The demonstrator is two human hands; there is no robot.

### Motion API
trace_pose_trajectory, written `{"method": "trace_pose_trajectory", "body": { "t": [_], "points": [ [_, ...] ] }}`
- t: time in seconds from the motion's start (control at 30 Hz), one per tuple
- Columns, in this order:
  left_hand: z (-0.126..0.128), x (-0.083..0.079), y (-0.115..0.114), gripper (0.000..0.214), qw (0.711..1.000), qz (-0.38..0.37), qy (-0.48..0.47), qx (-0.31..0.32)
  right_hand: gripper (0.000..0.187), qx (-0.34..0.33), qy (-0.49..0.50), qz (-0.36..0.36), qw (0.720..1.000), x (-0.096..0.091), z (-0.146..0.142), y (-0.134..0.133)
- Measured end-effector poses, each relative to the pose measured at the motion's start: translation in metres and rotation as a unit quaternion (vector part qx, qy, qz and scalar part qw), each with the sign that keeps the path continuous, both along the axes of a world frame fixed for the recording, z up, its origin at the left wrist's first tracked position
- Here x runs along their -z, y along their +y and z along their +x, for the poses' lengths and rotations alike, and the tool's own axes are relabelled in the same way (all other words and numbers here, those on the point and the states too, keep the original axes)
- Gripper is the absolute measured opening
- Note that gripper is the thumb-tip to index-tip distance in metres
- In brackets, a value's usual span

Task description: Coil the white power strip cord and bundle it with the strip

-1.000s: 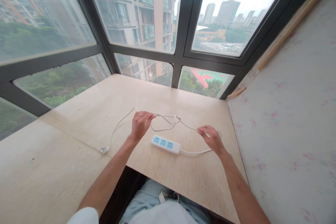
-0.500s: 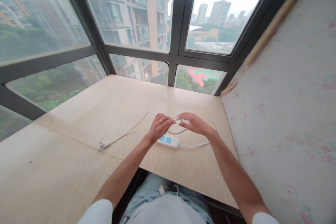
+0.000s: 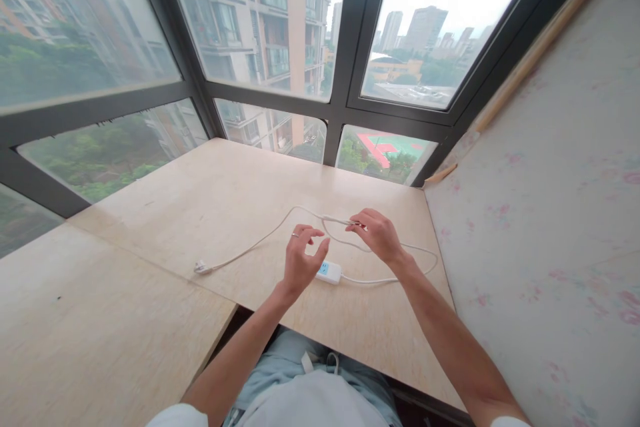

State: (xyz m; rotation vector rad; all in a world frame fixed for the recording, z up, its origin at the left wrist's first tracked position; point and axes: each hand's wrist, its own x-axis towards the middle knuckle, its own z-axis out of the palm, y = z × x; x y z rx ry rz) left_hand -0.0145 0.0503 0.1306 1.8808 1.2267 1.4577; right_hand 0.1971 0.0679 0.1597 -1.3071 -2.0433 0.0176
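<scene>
White cord (image 3: 333,219) now off left hand (image 3: 301,261)

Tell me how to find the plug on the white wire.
Look at the pale wooden desk under the windows. The white cord runs left from the right hand to its end, where the small plug lies. Unlike the power strip, it has no blue sockets.

White plastic power strip (image 3: 329,271) on pale wooden bench (image 3: 225,187)
Between left hand (image 3: 301,259) and right hand (image 3: 379,235); its white cord (image 3: 250,247) trails off leftward.
</scene>
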Motion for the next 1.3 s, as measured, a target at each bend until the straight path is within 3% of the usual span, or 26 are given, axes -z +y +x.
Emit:
{"method": "trace_pose_trajectory", "body": {
  "t": [0.1, 0.17, 0.3, 0.5, 0.73, 0.9, 1.1, 1.3],
  "points": [
    [0.005, -0.007, -0.005, 0.036, 0.965, -0.214, -0.126, 0.083, 0.015, 0.019, -0.015, 0.054, 0.998, 0.004, -0.006, -0.009],
    [0.006, -0.013, -0.002, 0.042, 0.939, -0.280, -0.179, 0.087, 0.015, 0.041, -0.015, 0.091, 0.995, 0.008, -0.010, -0.017],
    [0.007, -0.029, 0.004, 0.040, 0.960, -0.229, -0.148, 0.064, 0.017, 0.081, 0.007, 0.148, 0.986, 0.019, -0.015, -0.030],
    [0.019, -0.039, 0.004, 0.030, 0.975, -0.191, -0.089, 0.065, 0.024, 0.096, 0.092, 0.138, 0.981, 0.030, -0.023, -0.034],
    [0.008, -0.021, 0.016, 0.021, 0.940, -0.297, -0.166, 0.022, 0.028, 0.096, 0.194, 0.119, 0.969, 0.027, -0.017, -0.043],
    [0.009, -0.012, 0.015, 0.041, 0.917, -0.343, -0.195, 0.065, 0.029, 0.072, 0.118, 0.141, 0.980, 0.033, -0.016, -0.049],
    [0.012, -0.011, 0.010, 0.037, 0.911, -0.359, -0.176, 0.106, 0.026, 0.074, 0.040, 0.142, 0.986, 0.052, -0.020, -0.051],
    [0.003, 0.003, 0.011, 0.031, 0.910, -0.350, -0.184, 0.125, 0.011, 0.008, 0.049, 0.037, 0.998, 0.047, -0.025, -0.058]
  ]
}}
